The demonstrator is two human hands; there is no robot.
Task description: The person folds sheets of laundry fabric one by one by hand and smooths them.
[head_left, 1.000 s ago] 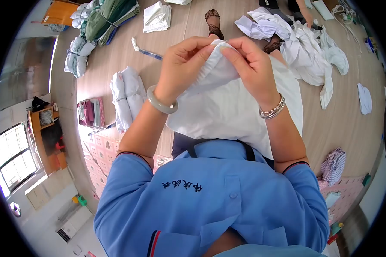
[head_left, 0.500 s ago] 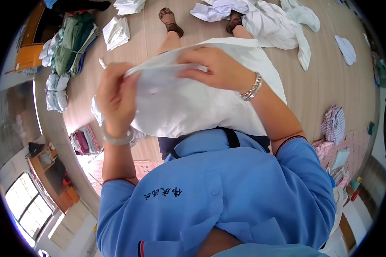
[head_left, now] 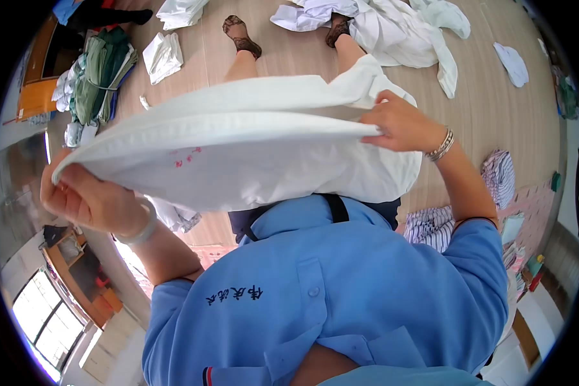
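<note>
A large white cloth (head_left: pixel 238 157) with small red marks is stretched across my lap between both hands. My left hand (head_left: pixel 90 198), wearing a pale bangle, grips its far left corner with the fingers closed. At the right, my right hand (head_left: pixel 402 122), with a silver bracelet at the wrist, pinches the cloth's upper edge. The middle of that edge bows upward, and a second layer lies behind it. My outstretched legs show beyond the cloth, with dark lace socks (head_left: pixel 241 40) on the feet.
A heap of white cloths (head_left: pixel 402 32) lies by my right foot. Folded white cloths (head_left: pixel 163 58) and green bundles (head_left: pixel 96 77) are at the upper left. Striped cloths (head_left: pixel 498 177) lie at the right. Another person's dark-clothed leg (head_left: pixel 109 17) shows at the top left.
My hands have moved apart, left hand toward the left and right hand toward the right, drawing the cloth's edge out wide between them. The view has shifted, and more striped cloth shows beside my right arm.
</note>
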